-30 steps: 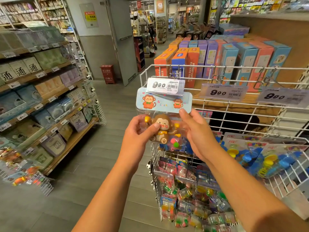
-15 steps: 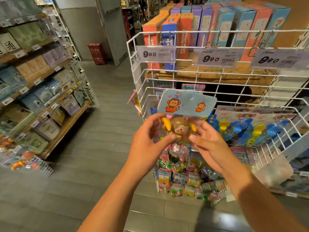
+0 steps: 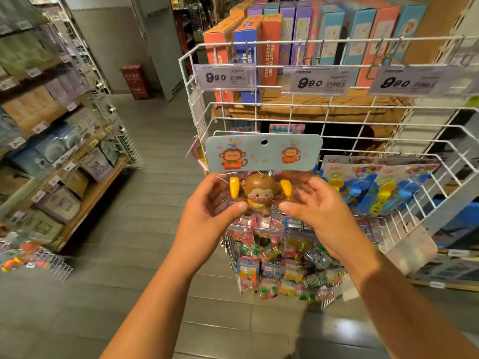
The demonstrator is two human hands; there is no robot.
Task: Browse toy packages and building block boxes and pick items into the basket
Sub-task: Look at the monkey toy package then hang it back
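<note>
- My left hand (image 3: pixel 207 213) holds the monkey toy package (image 3: pixel 261 174) from its left side, thumb curled across the front of the clear bag and the other fingers behind it.
- My right hand (image 3: pixel 318 213) holds the right side of the same bag, thumb pointing in toward the toy; its fingers are blurred, so I cannot tell how tightly they close.
- The package is up in the air between my hands, in front of the white wire rack (image 3: pixel 337 112), its pale blue header card upright and the brown monkey with yellow bananas hanging below it.
- Three price tags (image 3: pixel 315 80) reading 9.90 hang along the rack's upper rail.
- Behind the rack, tall boxes (image 3: pixel 363 42) in orange, blue and purple stand in a row on a wooden shelf.
- To the right of the package, blue and yellow toy packs (image 3: pixel 388 187) lie in the wire bin.
- Below my hands, small bagged toys (image 3: pixel 282 270) fill the lower wire basket.
- Shelves of packaged goods (image 3: pixel 51 151) line the aisle on my left.
</note>
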